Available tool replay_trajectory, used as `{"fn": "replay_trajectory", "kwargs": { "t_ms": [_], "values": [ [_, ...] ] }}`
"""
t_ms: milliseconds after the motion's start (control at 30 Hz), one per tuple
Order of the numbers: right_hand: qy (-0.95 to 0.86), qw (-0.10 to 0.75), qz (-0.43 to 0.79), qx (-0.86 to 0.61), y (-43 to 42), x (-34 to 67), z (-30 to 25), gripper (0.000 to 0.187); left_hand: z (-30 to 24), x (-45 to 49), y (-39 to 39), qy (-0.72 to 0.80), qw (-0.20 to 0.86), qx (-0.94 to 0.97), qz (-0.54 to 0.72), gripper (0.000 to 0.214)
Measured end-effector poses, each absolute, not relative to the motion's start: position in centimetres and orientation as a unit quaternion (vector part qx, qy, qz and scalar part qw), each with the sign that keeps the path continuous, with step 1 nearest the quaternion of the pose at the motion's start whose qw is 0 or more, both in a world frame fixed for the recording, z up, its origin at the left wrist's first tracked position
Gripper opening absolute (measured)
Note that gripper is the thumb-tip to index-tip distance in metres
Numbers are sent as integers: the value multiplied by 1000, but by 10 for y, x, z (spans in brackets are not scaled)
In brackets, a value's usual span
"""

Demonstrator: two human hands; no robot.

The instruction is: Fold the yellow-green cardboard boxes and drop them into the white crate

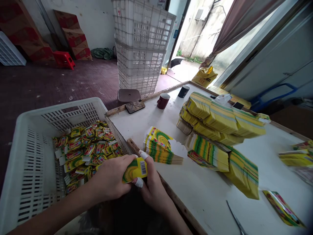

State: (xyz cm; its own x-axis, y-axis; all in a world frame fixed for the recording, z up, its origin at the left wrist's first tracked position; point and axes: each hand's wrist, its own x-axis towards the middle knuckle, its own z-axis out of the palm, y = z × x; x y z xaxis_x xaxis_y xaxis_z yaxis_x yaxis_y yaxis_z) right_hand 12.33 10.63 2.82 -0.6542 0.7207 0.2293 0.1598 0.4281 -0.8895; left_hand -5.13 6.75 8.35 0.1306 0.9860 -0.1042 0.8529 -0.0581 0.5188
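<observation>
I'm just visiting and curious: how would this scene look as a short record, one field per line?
Left hand: grips one end of a yellow-and-green printed cardboard box
Right hand: holds that box's barcode end; white wraps on thumb and a finger
Crate beside hands: white slatted plastic crate, holding many small printed packets
Table: white-topped table with stacked yellow-and-green cartons, dark red mug, metal scissors
Beyond: tall stack of white plastic crates

The yellow bag (208,74), upper right of the frame, bears blurred digits seemingly ending in "12". The small box (133,170), lower centre, shows a barcode (143,167), its digits illegible. Lettering on the red-and-brown cartons (77,41), upper left, is unreadable.
</observation>
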Motion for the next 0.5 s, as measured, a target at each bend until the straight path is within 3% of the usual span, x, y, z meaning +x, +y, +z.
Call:
{"fn": "replay_trajectory", "kwargs": {
  "t_ms": [100, 167, 267, 333, 500],
  "values": [
    [-795, 305, 444, -280, 103, 119, 27, 80, 84, -57, 68, 653, 228, 716, 98, 56],
    [-798, 324, 415, -294, 113, 125, 33, 81, 83, -66, 69, 680, 162, 712, 60, 56],
    [-787, 397, 269, -389, 145, 145, 44, 48, 80, -80, 70, 719, -29, 693, 32, 60],
    [-775, 401, 164, -461, 167, 159, 47, 35, 77, -83, 70, 716, -82, 692, 50, 65],
    [-790, 280, 114, -534, 193, 170, 38, 37, 74, -73, 70, 684, 72, 724, 57, 62]
  ]
}}
